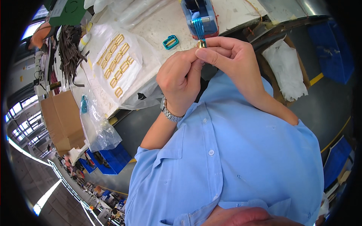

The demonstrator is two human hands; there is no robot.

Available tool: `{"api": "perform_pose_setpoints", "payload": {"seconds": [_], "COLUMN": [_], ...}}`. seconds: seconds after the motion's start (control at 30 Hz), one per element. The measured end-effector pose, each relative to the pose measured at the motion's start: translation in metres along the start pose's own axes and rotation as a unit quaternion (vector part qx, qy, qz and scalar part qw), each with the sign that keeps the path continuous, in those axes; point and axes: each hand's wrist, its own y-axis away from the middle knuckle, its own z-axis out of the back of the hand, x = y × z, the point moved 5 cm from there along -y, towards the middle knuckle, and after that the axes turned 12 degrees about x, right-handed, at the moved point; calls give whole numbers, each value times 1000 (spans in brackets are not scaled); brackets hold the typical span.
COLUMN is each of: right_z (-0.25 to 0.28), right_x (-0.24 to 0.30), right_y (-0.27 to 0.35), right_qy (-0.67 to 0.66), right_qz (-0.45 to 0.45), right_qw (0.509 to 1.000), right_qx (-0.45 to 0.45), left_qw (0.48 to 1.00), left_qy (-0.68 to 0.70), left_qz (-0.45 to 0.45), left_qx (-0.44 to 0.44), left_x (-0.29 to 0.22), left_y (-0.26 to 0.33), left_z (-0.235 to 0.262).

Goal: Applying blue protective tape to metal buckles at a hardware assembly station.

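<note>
My left hand (180, 77), with a metal watch on its wrist, and my right hand (230, 56) are raised together in front of my blue shirt. Their fingertips pinch a small gold buckle (202, 44) between them. Thin blue film strands (198, 28) run from the buckle up to a blue block-shaped holder (200, 13) on the table's edge. A teal rectangular buckle (171, 42) lies on the table just left of my hands.
Several gold buckles (115, 64) lie in rows on a white sheet on the worktable (158, 26). Dark brown straps (69, 52) lie further left. Clear plastic bags (98, 128), cardboard boxes (62, 120) and blue bins (109, 160) are beside the table.
</note>
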Motion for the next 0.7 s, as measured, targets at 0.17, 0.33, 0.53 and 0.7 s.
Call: {"api": "perform_pose_setpoints", "payload": {"seconds": [0.17, 0.33, 0.53, 0.7], "right_z": [1, 15, 24, 27], "right_x": [-17, -29, -28, -23], "right_y": [6, 0, -15, -23], "right_qy": [-50, -52, -14, 16], "right_qz": [-21, -35, 19, 34], "right_qw": [998, 997, 997, 995], "right_qx": [13, 39, 75, 95], "left_qw": [982, 916, 837, 795], "left_qy": [144, 304, 389, 424], "left_qz": [119, 228, 307, 350], "left_qx": [31, 131, 233, 258], "left_x": [15, 34, 57, 60], "left_y": [0, -36, -49, -55], "left_z": [-4, -3, 0, 6]}}
